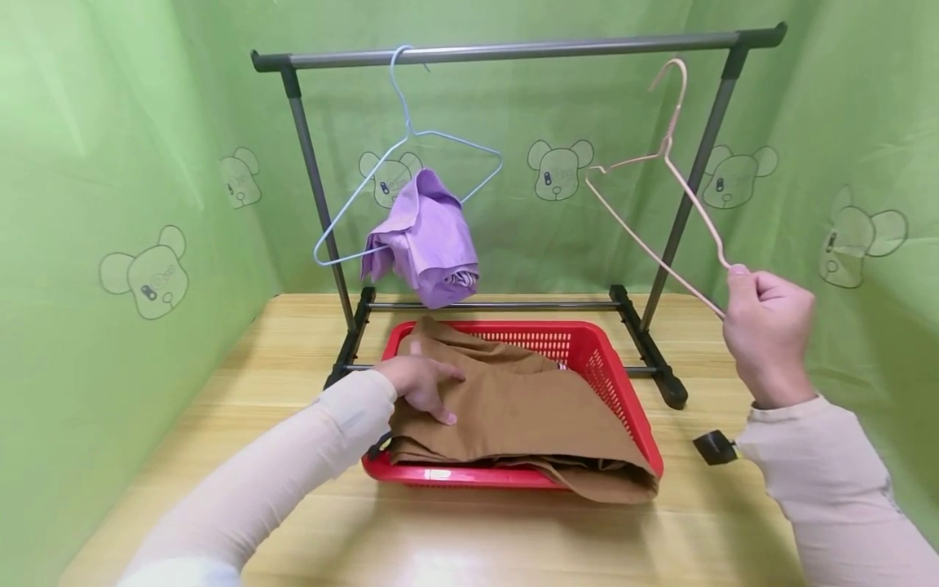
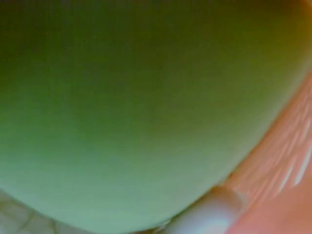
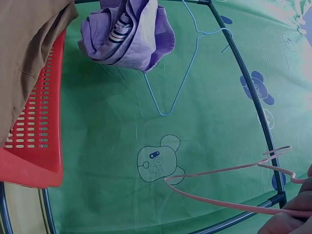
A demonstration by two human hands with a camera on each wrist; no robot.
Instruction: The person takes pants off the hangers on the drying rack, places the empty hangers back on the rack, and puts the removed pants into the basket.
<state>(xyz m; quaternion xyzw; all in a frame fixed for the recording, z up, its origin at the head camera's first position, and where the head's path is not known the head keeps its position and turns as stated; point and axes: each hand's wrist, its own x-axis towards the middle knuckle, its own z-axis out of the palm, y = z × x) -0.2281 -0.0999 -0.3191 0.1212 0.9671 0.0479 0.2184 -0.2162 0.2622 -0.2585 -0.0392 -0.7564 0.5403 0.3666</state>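
Observation:
My right hand (image 1: 770, 334) grips the lower corner of a pink wire clothes hanger (image 1: 693, 196). The hanger is tilted, its hook uppermost and just below the rack's bar. In the right wrist view, only part of the right hand (image 3: 292, 214) shows at the lower right edge, with the pink hanger (image 3: 219, 201) reaching left. My left hand (image 1: 421, 383) rests on brown folded cloth (image 1: 521, 408), its thumb and forefinger spread apart. This garment fills much of a red plastic basket (image 1: 649, 444) and droops over its front right rim. The left wrist view is a green blur.
Behind the basket stands a dark metal clothes rack (image 1: 557, 50). A blue wire hanger (image 1: 352, 200) hangs from its bar, carrying a bunched purple cloth (image 1: 433, 240). Green curtains (image 1: 484, 98) with bear drawings enclose the wooden table (image 1: 293, 342).

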